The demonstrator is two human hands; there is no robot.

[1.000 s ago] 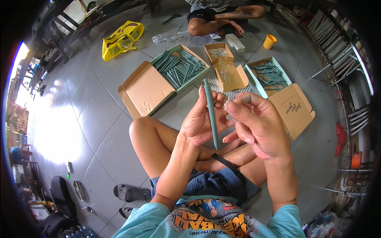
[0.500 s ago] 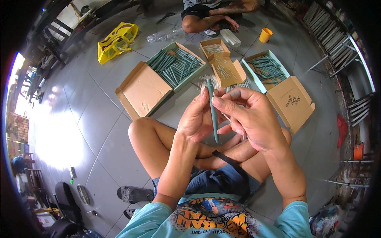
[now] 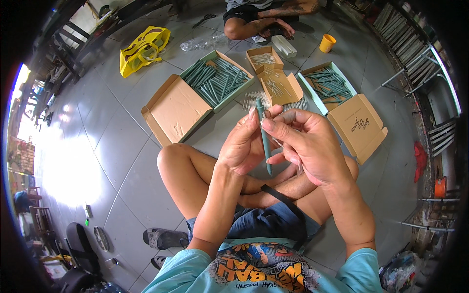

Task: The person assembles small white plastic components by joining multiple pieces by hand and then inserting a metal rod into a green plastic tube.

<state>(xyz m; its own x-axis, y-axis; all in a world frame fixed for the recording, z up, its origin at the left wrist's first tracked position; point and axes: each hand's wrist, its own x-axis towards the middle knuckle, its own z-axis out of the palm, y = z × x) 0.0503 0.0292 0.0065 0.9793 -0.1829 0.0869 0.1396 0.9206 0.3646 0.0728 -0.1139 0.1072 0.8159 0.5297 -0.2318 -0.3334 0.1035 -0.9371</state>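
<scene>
Upright in front of me is a slim green pen (image 3: pixel 265 144), its pointed tip downward. My left hand (image 3: pixel 239 146) grips it from the left, thumb near its upper end. My right hand (image 3: pixel 312 151) closes on the upper part from the other side, thumb and fingertips pinched against it. Something small and thin shows between the right fingers, too hidden to name. Just beyond the hands, small pale slender pieces (image 3: pixel 254 100) lie on the floor, partly covered by my fingers.
An open carton (image 3: pixel 178 110) full of green pens stands left, another carton (image 3: pixel 359 122) with fewer pens right. Between them a small brown box (image 3: pixel 287 93) holds thin pale pieces. Beyond are a yellow bag (image 3: pixel 141 51), an orange cup (image 3: pixel 327 43) and a seated person (image 3: pixel 254 24).
The pen has tilted slightly, its lower tip shifting a little right and down. Both hands keep nearly the same place, with small finger movements at the pen's top.
</scene>
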